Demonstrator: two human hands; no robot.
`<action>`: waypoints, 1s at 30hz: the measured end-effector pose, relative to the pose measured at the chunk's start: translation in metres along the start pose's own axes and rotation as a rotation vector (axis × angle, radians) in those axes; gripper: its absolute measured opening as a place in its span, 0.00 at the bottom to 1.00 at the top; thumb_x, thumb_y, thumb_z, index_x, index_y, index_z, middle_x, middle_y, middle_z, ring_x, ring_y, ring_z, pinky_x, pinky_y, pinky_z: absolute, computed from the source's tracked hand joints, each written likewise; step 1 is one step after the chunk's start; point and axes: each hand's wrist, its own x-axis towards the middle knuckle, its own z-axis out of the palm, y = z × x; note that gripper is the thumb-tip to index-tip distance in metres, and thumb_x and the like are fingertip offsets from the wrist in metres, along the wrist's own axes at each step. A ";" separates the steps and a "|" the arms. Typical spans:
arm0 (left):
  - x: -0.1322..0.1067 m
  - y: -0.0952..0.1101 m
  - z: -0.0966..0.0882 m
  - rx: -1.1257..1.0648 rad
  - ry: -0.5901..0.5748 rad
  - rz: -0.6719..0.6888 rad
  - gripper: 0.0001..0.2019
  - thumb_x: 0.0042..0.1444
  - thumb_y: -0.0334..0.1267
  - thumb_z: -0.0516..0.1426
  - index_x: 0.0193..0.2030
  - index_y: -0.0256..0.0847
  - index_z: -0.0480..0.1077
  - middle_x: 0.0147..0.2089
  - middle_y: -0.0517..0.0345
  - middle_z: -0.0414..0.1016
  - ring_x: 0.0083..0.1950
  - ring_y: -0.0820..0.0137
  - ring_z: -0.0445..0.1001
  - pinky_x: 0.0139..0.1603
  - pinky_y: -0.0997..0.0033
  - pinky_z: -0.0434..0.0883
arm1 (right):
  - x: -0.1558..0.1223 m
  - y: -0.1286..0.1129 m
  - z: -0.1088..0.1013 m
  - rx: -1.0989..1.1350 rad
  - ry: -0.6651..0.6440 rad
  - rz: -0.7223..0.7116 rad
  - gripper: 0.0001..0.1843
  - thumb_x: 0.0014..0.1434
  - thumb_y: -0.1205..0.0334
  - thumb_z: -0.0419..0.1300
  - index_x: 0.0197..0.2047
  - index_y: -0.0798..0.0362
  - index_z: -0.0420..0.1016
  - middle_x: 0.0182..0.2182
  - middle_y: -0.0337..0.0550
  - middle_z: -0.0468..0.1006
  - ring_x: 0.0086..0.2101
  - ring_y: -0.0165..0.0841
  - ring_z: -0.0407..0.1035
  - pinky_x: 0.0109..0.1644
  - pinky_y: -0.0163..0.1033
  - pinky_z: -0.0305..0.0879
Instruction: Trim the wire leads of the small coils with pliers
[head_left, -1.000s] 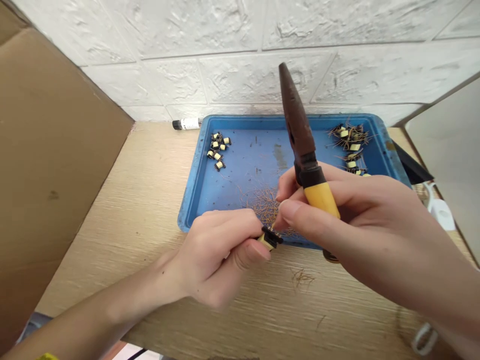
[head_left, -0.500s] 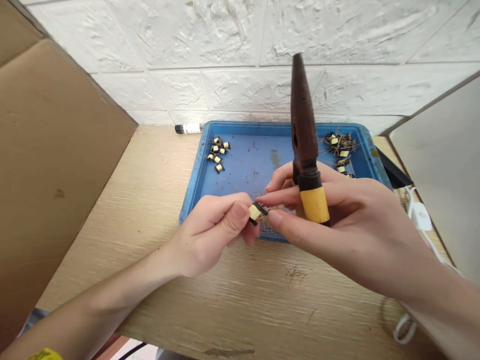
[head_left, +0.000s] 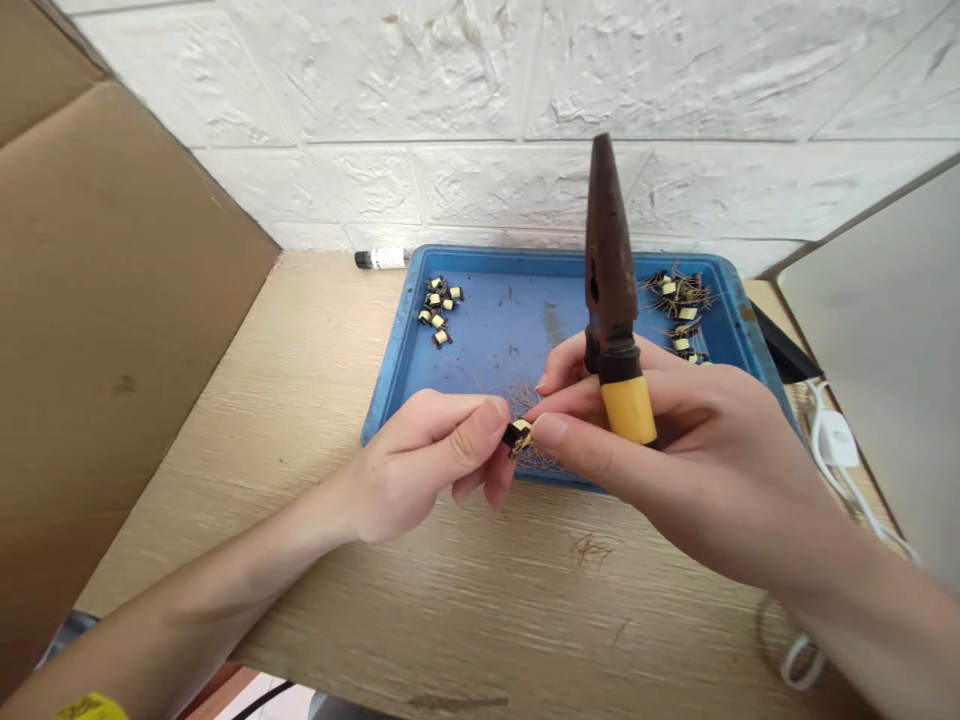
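Note:
A small black transformer (head_left: 518, 436) with yellow tape sits between my two hands, above the front rim of the blue tray (head_left: 387, 365). Thumb and fingers of my left hand (head_left: 442, 450) pinch its left side. My right hand (head_left: 675, 430) has thumb and forefinger at its other side and also carries long-nose pliers (head_left: 611, 270), upright with jaws pointing up and a yellow band on the handle. Clipped copper wires (head_left: 540, 455) lie in the tray under the hands. Several transformers (head_left: 439, 310) are grouped at the tray's left, and others with long wire leads (head_left: 682, 300) at its right.
Loose wire bits (head_left: 590, 548) lie on the wooden table (head_left: 420, 610). Behind the tray's left corner is a black-capped marker (head_left: 381, 259). A cardboard sheet (head_left: 142, 300) stands at left, a white wall behind, and a white cord with a switch (head_left: 838, 438) at right.
The transformer has been turned between the fingers, so its black end now faces left and its yellow tape faces my right thumb. The pliers remain upright in my right hand.

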 end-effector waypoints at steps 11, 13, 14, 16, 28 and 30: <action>0.002 -0.012 0.012 -0.023 0.219 0.211 0.13 0.66 0.48 0.65 0.43 0.42 0.70 0.26 0.69 0.67 0.24 0.78 0.64 0.22 0.80 0.63 | 0.005 -0.005 0.004 0.014 0.118 0.152 0.18 0.57 0.58 0.67 0.17 0.49 0.73 0.30 0.37 0.74 0.26 0.27 0.67 0.31 0.35 0.69; 0.003 -0.013 0.013 -0.028 0.254 0.216 0.11 0.65 0.44 0.66 0.42 0.42 0.71 0.29 0.68 0.69 0.24 0.79 0.65 0.23 0.82 0.65 | 0.004 -0.006 0.004 0.009 0.097 0.139 0.18 0.58 0.58 0.67 0.18 0.49 0.74 0.30 0.37 0.74 0.27 0.27 0.67 0.32 0.35 0.69; 0.003 -0.012 0.013 -0.050 0.262 0.228 0.10 0.65 0.42 0.67 0.42 0.42 0.71 0.30 0.68 0.70 0.24 0.80 0.65 0.23 0.82 0.65 | 0.003 -0.006 0.004 0.006 0.082 0.132 0.18 0.58 0.57 0.67 0.19 0.49 0.74 0.31 0.37 0.75 0.28 0.27 0.68 0.33 0.36 0.70; 0.004 -0.011 0.013 -0.085 0.257 0.252 0.08 0.64 0.40 0.67 0.44 0.42 0.73 0.30 0.68 0.70 0.24 0.80 0.64 0.22 0.83 0.64 | 0.002 -0.006 0.003 0.011 0.055 0.122 0.19 0.58 0.54 0.69 0.19 0.49 0.76 0.31 0.38 0.75 0.30 0.28 0.70 0.35 0.36 0.71; 0.006 -0.008 0.012 0.027 0.382 0.227 0.06 0.60 0.37 0.70 0.44 0.43 0.85 0.32 0.62 0.78 0.25 0.80 0.68 0.22 0.82 0.66 | 0.002 -0.003 0.007 -0.034 0.193 0.058 0.10 0.56 0.63 0.69 0.23 0.44 0.83 0.31 0.36 0.80 0.29 0.27 0.73 0.35 0.32 0.75; 0.006 -0.007 0.012 0.038 0.388 0.245 0.08 0.59 0.32 0.70 0.45 0.45 0.85 0.34 0.61 0.79 0.26 0.80 0.69 0.23 0.82 0.66 | 0.002 -0.003 0.008 -0.025 0.233 0.035 0.09 0.54 0.65 0.69 0.24 0.43 0.84 0.31 0.35 0.80 0.29 0.25 0.74 0.34 0.29 0.75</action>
